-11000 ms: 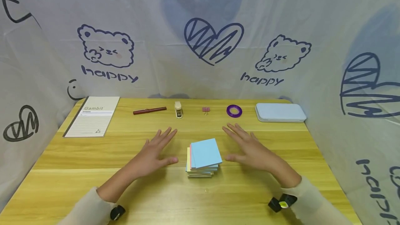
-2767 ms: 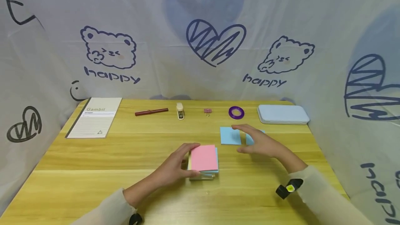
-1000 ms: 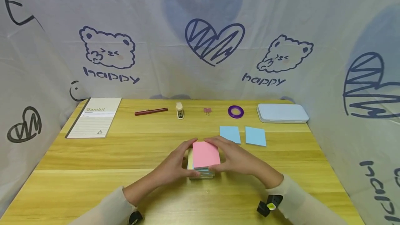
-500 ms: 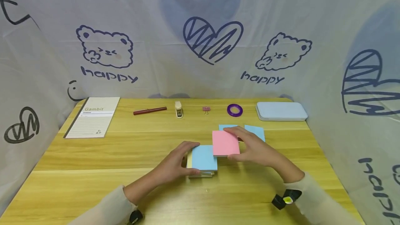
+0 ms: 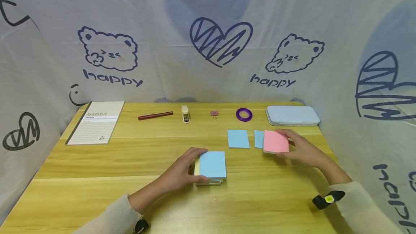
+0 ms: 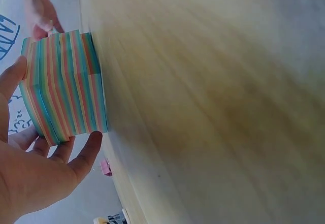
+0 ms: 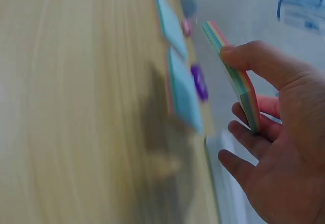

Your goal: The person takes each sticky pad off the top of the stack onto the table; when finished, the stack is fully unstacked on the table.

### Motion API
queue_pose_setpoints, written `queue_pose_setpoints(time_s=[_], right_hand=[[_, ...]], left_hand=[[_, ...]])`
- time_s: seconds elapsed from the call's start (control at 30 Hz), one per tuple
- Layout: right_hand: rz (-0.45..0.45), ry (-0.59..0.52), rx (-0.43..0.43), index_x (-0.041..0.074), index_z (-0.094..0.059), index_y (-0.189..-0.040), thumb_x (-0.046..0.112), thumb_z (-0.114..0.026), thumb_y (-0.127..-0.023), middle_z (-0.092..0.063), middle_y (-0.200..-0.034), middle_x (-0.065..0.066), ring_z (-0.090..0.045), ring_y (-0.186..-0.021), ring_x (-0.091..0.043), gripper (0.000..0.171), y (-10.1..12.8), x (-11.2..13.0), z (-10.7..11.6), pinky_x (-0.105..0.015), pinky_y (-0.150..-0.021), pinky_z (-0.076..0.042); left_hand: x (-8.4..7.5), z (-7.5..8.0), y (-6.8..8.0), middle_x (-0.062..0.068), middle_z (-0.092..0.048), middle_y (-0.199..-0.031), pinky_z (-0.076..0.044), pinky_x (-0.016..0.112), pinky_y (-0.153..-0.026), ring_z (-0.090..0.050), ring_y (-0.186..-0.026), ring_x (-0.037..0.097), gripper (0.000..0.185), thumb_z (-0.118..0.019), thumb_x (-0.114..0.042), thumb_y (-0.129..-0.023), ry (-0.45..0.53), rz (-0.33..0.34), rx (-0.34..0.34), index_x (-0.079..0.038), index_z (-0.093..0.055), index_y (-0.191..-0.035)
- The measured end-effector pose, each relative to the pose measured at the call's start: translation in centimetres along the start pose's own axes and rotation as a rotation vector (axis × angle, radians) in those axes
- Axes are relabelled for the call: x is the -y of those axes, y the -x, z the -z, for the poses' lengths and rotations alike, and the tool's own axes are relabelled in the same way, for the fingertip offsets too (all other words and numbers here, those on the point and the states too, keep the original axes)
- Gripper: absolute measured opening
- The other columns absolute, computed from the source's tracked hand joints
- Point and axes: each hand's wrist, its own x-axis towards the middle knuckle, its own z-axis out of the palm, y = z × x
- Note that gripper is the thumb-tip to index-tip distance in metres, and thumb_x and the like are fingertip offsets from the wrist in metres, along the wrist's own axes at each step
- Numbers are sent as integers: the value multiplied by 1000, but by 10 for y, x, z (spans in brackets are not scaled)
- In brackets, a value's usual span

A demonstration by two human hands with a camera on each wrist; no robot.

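Well in from the worktop's [image 5: 97, 169] far edge, the left hand [image 5: 180, 170] clasps the sticky-note stack [image 5: 212, 163], seemingly to steady it, while the right hand [image 5: 303, 151], fingers likewise parted to fit, grips a pink-topped pad [image 5: 275, 141] clear of the blue-topped pads [image 5: 238, 138].

The head view has soft, even light, with a pale glare on the near surface [image 5: 208, 216]. In the right wrist view, the purple ring [image 7: 199, 83] is blurred and a soft shadow shows; the left wrist view is hazy.
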Motion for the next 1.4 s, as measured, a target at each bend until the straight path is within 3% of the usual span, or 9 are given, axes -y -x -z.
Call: queue_pose_setpoints(time_s=[0.23,0.43,0.7,1.13,1.4], right_hand=[[-121,37,5,-4,-32,-155,35,-82,-90,-37,-155,-31,-38,-139,-51,90,4,-47,18,-69,-114,-33],[-192,102,13,-6,-32,-154,42,-81,-89,-39,-152,-33,-43,-131,-45,95,0,-69,21,-66,-112,-36],[-207,167,25,-4,-33,-156,42,-81,-87,-35,-154,-33,-38,-137,-49,95,-4,-73,19,-69,-114,-31],[-134,219,15,-5,-29,-158,37,-81,-87,-35,-152,-34,-38,-137,-51,97,-7,-78,15,-71,-114,-30],[-185,194,40,-3,-25,-160,40,-81,-86,-30,-156,-35,-35,-139,-53,103,-5,-64,18,-72,-114,-29]], left_hand=[[3,0,0,8,-45,-154,-38,60,-116,-43,-143,35,89,-85,-35,-85,8,-4,-1,-10,-40,-157],[3,0,0,8,-45,-154,-38,59,-116,-43,-143,35,89,-86,-33,-85,11,-8,1,-10,-40,-157],[2,-1,0,8,-45,-154,-38,59,-116,-42,-144,35,88,-85,-33,-85,13,-4,6,-10,-40,-157],[2,0,0,9,-45,-154,-38,58,-116,-43,-143,35,89,-86,-33,-85,5,-7,2,-9,-40,-157],[4,0,0,7,-45,-154,-38,59,-116,-43,-143,34,88,-86,-34,-85,12,-8,6,-12,-40,-157]])
